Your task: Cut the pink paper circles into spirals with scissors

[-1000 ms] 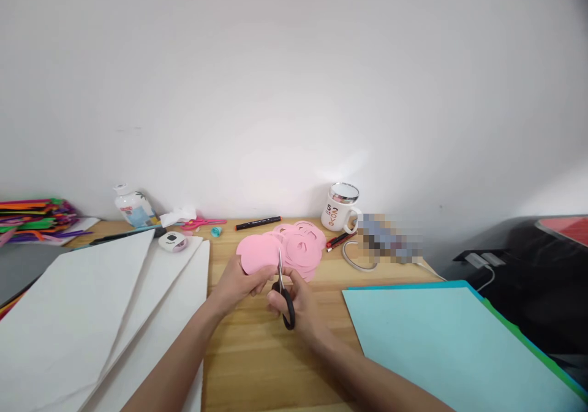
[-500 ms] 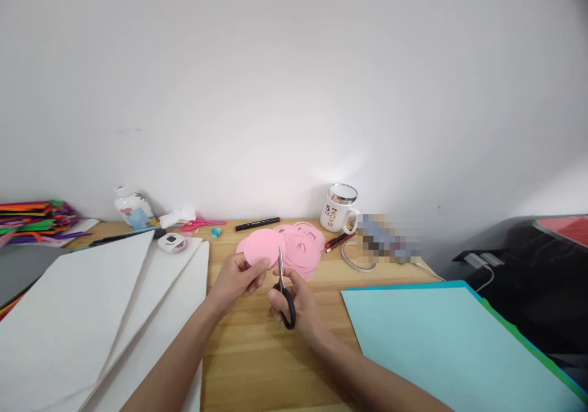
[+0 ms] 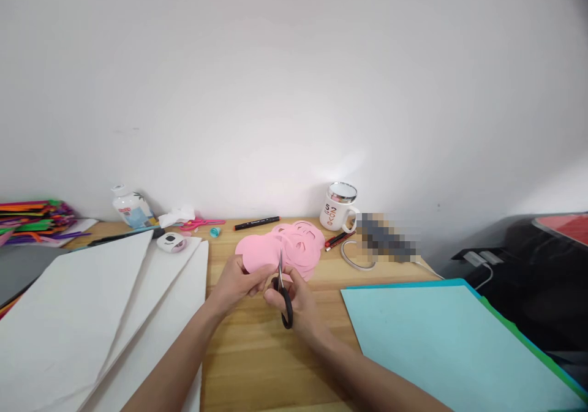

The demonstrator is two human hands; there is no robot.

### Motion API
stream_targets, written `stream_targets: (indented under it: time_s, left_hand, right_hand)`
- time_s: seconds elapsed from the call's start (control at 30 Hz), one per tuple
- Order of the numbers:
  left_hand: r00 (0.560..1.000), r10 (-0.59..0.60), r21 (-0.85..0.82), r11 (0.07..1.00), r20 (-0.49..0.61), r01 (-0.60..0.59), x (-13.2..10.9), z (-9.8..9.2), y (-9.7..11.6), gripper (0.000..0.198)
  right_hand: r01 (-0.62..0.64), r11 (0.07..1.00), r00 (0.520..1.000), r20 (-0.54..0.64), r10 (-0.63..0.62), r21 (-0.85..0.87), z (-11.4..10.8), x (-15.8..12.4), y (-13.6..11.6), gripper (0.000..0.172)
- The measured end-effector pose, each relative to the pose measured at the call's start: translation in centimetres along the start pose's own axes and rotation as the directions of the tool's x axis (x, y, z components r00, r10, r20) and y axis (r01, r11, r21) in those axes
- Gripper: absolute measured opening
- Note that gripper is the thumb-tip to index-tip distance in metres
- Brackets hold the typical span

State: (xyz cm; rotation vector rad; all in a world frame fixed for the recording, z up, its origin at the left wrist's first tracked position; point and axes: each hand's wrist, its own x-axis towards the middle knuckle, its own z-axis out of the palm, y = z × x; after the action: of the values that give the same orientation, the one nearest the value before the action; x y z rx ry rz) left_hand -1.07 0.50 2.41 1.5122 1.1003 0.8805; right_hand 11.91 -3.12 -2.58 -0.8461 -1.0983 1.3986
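Note:
My left hand (image 3: 236,284) pinches the near edge of a pink paper disc (image 3: 257,253) held above the wooden table (image 3: 257,351). My right hand (image 3: 298,302) grips black-handled scissors (image 3: 282,292), blades pointing up into the disc's edge. Behind the disc lies a heap of pink cut-out paper circles (image 3: 301,247).
Large white sheets (image 3: 92,314) lie at the left, a light blue sheet (image 3: 441,344) over green at the right. Along the wall: a white mug (image 3: 339,207), black marker (image 3: 257,223), pink scissors (image 3: 202,222), glue bottle (image 3: 128,207), coloured pipe cleaners (image 3: 34,216), tape roll (image 3: 171,241).
Both hands with disc and scissors have shifted slightly; the scissors sit a little closer to the left hand and the disc has dipped a bit.

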Motion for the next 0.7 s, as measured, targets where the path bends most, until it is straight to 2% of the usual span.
stream_targets:
  time_s: [0.47, 0.7]
  left_hand:
    - [1.000, 0.007, -0.012, 1.000, -0.008, -0.007, 0.21, -0.45, -0.63, 0.039]
    - [1.000, -0.008, -0.018, 1.000, -0.025, 0.008, 0.14, -0.45, -0.03, 0.040]
  right_hand:
    - [-0.020, 0.998, 0.999, -0.031, 0.018, -0.062, 0.09, -0.03, -0.07, 0.047]
    - [-0.018, 0.999, 1.000, -0.016, 0.018, -0.040, 0.04, 0.03, 0.27, 0.045]
